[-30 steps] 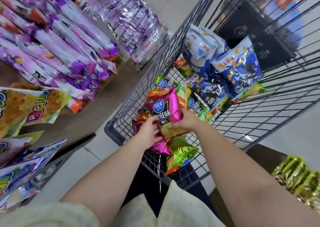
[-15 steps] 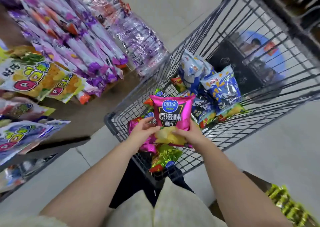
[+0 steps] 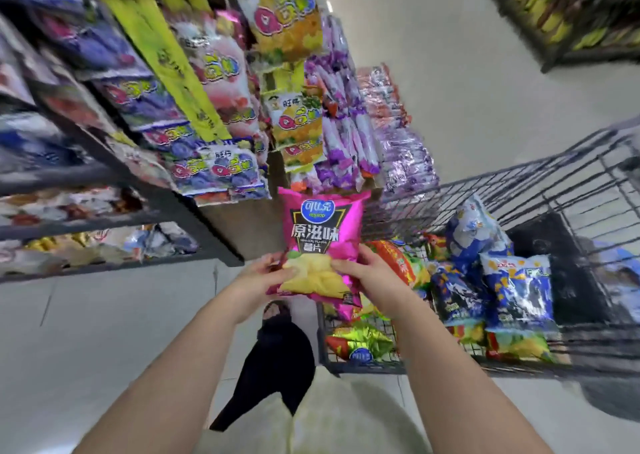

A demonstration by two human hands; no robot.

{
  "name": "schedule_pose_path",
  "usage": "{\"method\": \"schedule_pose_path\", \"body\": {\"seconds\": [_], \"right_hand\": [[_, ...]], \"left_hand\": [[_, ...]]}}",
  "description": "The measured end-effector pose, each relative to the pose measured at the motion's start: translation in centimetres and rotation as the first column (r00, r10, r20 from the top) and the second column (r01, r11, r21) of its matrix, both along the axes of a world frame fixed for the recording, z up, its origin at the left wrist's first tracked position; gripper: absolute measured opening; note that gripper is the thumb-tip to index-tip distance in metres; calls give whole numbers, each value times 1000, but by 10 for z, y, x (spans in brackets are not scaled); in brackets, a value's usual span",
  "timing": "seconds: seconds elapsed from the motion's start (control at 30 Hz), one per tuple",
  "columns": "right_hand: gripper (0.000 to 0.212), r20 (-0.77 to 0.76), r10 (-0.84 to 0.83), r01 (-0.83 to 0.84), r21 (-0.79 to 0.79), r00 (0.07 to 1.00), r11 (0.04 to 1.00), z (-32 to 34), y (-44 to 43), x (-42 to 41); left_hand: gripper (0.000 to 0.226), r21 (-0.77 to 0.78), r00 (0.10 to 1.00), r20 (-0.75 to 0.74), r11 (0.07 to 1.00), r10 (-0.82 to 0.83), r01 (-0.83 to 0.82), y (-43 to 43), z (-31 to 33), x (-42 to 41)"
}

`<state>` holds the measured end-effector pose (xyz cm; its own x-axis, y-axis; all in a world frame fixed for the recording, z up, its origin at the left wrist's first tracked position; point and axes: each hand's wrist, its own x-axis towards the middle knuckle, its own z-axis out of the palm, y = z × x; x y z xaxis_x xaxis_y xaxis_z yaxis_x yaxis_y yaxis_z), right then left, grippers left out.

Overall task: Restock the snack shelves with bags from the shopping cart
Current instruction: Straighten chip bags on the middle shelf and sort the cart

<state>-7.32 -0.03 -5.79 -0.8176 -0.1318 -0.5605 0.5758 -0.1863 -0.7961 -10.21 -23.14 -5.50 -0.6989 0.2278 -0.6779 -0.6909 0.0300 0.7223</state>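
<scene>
Holding the pink chip bag (image 3: 323, 231) upright between the shopping cart (image 3: 485, 190) and the snack shelves (image 3: 207, 235), your hands, left hand (image 3: 258, 280) and right hand (image 3: 372, 273), pinch only its lower corners. The slick foil may slip, and the crowded shelf fronts could snag it or shed the neighbouring candy packs (image 3: 214, 169).

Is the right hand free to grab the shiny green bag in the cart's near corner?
Probably not yet: the right hand grips the pink chip bag, though the green bag lies open to view below.
</scene>
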Motion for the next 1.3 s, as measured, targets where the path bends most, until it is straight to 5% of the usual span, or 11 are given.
{"method": "schedule_pose_path", "body": {"seconds": [0.1, 0.2, 0.33, 0.43, 0.6, 0.8, 1.0, 1.13, 1.3], "right_hand": [[40, -93, 103, -103, 2, 990, 995, 16, -48, -16], [40, -136, 204, -208, -14, 969, 978, 28, -108, -29], [58, -171, 342, -345, 14, 924, 939, 43, -193, -37], [63, -201, 450, -441, 90, 870, 893, 55, -261, -38], [22, -258, 597, -601, 69, 760, 796, 83, -388, -31], [44, -350, 672, -722, -17, 652, 692, 116, -559, -17], [37, -428, 622, -693, -15, 656, 721, 150, -718, -4], [49, -465, 557, -635, -15, 688, 772, 188, -805, -20], [57, -563, 542, -646, 18, 625, 763, 252, -886, -73]], "left_hand": [[47, 0, 990, -59, 992, 128, -128, -51, 16, 19], [40, 11, 951, -117, 958, 285, -285, -102, 29, 41], [36, 23, 845, -167, 859, 508, -512, -163, 42, 75], [56, 74, 741, -177, 759, 648, -646, -214, 47, 105], [69, 165, 595, -211, 629, 775, -760, -322, 63, 149], [69, 135, 431, -327, 493, 841, -859, -480, 96, 178], [63, 67, 337, -458, 410, 822, -910, -628, 129, 183], [35, 61, 282, -544, 373, 790, -926, -713, 164, 161], [53, 29, 267, -650, 374, 712, -927, -803, 225, 109]]}}
